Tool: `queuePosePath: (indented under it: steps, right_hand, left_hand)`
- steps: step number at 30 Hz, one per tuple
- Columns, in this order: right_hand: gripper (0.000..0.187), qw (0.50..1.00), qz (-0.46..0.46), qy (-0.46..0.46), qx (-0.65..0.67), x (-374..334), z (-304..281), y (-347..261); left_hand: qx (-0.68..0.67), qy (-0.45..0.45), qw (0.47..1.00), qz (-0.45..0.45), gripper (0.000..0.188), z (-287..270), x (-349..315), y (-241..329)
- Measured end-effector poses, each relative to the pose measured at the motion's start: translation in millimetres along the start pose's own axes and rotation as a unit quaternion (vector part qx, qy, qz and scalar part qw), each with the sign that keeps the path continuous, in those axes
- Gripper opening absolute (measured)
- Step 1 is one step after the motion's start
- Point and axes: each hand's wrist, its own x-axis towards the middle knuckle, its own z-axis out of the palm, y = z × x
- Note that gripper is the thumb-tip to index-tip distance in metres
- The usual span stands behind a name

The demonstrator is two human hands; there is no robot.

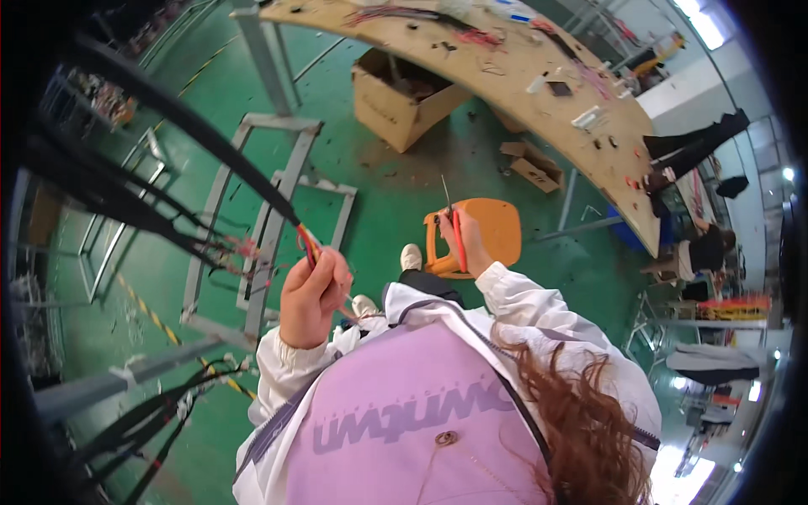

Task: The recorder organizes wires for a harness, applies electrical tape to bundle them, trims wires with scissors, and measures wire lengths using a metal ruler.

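My left hand [316, 295] is closed around the end of a black-sleeved wire bundle [227, 156], which comes down from the upper left. Red and yellow wires [308, 239] show where the black covering stops, just above my fingers. Over to the right, my right hand [473, 240] grips a red-handled tool [459, 238] with a thin, pointed metal tip directed away from me. Its exact kind is hard to make out. The two hands are apart, and the tool does not touch the wires.
More black wire bundles [126, 198] hang at the left near a grey metal frame [290, 194]. An orange stool [497, 231] stands beyond my right hand. Farther off are a cardboard box [383, 109] and a long wooden table [505, 76] with wires. A person [703, 252] is at the far right.
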Motion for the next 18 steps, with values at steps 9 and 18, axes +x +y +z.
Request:
queuePosePath:
  steps: [9,18]
  right_hand:
    - [0.03,0.997,-0.023,-0.006,-0.071,106.1,-45.6,51.8]
    - [0.055,0.949,0.262,0.065,-0.162,387.1,-102.1,242.2]
  left_hand:
    - [0.039,0.102,0.991,0.075,0.027,12.1,62.8,7.4]
    - [0.156,0.281,0.93,0.179,0.026,25.3,117.1,8.9]
